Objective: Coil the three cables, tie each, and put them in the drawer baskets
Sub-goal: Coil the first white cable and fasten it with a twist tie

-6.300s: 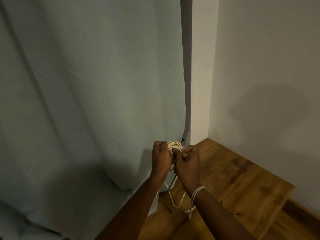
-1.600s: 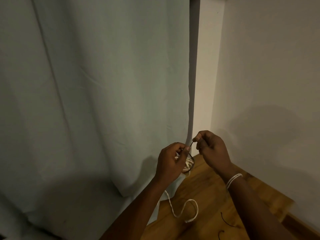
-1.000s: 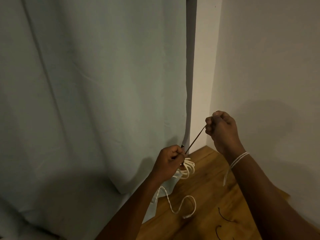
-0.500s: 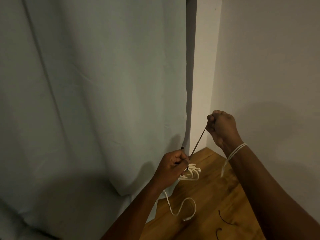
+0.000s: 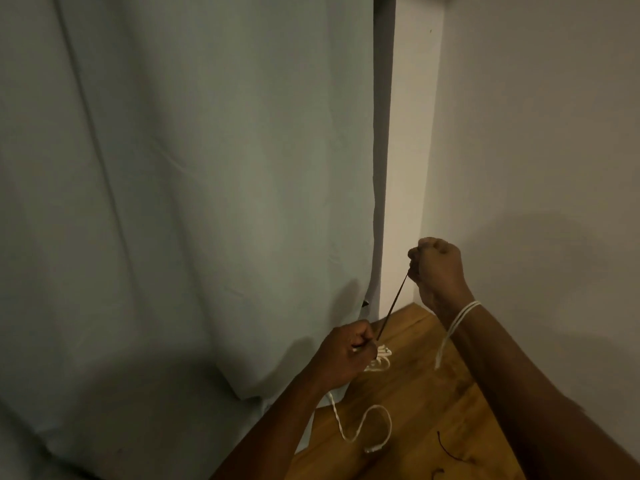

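Left hand (image 5: 346,351) grips the coiled white cable (image 5: 380,358) and one end of a dark tie (image 5: 393,306). Right hand (image 5: 437,268), fisted, pulls the other end taut above the wooden worktop (image 5: 415,393).

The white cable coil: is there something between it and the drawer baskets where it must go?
It cannot be told: no drawer or basket is in view. The coil is in the left hand, above the wooden top, while the right hand pulls the dark tie taut.
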Demonstrator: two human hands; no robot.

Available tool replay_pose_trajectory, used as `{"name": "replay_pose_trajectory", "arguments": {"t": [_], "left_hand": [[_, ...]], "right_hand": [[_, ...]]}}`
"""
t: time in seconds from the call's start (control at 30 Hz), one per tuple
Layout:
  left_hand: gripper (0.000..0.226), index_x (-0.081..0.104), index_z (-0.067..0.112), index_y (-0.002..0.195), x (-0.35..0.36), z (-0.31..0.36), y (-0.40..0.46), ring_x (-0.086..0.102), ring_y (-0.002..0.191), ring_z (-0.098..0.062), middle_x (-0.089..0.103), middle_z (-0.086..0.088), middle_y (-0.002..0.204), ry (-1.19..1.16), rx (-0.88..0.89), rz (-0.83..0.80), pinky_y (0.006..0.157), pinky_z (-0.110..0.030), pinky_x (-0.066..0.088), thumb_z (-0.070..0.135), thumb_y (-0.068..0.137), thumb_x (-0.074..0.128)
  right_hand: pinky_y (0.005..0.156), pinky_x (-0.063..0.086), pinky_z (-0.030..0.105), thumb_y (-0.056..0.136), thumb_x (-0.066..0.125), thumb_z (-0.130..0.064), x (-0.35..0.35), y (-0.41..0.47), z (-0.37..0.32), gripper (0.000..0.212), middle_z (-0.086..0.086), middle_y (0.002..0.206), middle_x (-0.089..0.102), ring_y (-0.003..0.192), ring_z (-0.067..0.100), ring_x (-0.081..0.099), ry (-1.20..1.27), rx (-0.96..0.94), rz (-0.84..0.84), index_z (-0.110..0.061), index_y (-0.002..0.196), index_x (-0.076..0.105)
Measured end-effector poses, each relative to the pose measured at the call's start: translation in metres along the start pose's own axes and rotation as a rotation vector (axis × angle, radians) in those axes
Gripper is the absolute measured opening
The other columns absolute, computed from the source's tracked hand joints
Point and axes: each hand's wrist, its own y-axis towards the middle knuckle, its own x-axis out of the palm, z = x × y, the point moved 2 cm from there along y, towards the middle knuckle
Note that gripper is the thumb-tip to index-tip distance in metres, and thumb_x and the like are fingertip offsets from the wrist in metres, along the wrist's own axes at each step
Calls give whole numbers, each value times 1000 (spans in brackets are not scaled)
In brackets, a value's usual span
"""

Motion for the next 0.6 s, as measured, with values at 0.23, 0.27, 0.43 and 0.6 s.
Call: {"name": "replay_pose_trajectory", "arguments": {"t": [0.23,0.27,0.43,0.6], "left_hand": [[10,58,27,100,3,23,21,74,80,-22,76,-1,89,-82,-88,-9,73,-44,60,33,95,53],[11,59,30,101,2,26,25,73,80,-20,76,2,89,-64,-86,7,73,-46,60,34,95,51],[17,65,13,105,-13,32,36,70,68,-12,76,0,84,-454,-266,129,61,-27,57,13,99,49],[18,70,11,94,-47,28,55,65,70,-20,75,-14,91,-924,-380,412,63,-28,51,21,96,56]], "right_hand": [[50,32,25,100,36,-3,-3,-10,-28,24,4,61,48,51,12,38,117,-132,-127,-11,81,50],[51,32,26,101,35,-4,-3,-11,-32,24,4,61,48,52,12,38,112,-155,-153,-11,82,49],[52,36,26,101,35,-5,-11,-26,-42,24,6,63,50,53,11,45,61,-190,-255,-10,84,50],[47,40,22,104,38,-11,-21,-45,-15,22,6,66,54,54,13,47,-78,-166,-343,-7,90,54]]}}
